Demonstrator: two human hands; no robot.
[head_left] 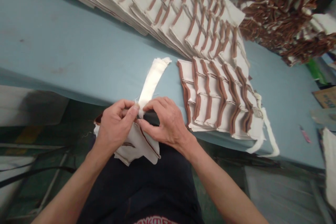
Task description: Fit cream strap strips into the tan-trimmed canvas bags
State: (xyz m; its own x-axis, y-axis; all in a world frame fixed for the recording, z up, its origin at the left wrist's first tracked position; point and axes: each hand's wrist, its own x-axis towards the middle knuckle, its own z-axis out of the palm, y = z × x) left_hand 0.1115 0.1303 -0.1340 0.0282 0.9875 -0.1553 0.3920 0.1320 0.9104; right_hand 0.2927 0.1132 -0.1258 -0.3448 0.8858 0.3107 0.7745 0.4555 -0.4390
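My left hand [117, 120] and my right hand [166, 122] meet at the near edge of the table. Between them they pinch the lower end of a white cloth strip [152, 78], whose free end lies on the table. The fingers of both hands are closed, thumbs close together. Below hangs a bundle of white fabric pieces with brown edges [136, 143], partly covered by my left hand. The bundle's upper part is hidden behind my fingers, so I cannot tell whether the strip is round it.
A blue-covered table [78, 56] spans the view. Right of my hands lies a bundle of brown-edged white pieces [215, 98] with a white tie [270, 136]. Long overlapping rows of similar pieces [162, 10] lie behind. A brown-and-white heap [286, 14] rises at far right, near a small pink tool [305, 134].
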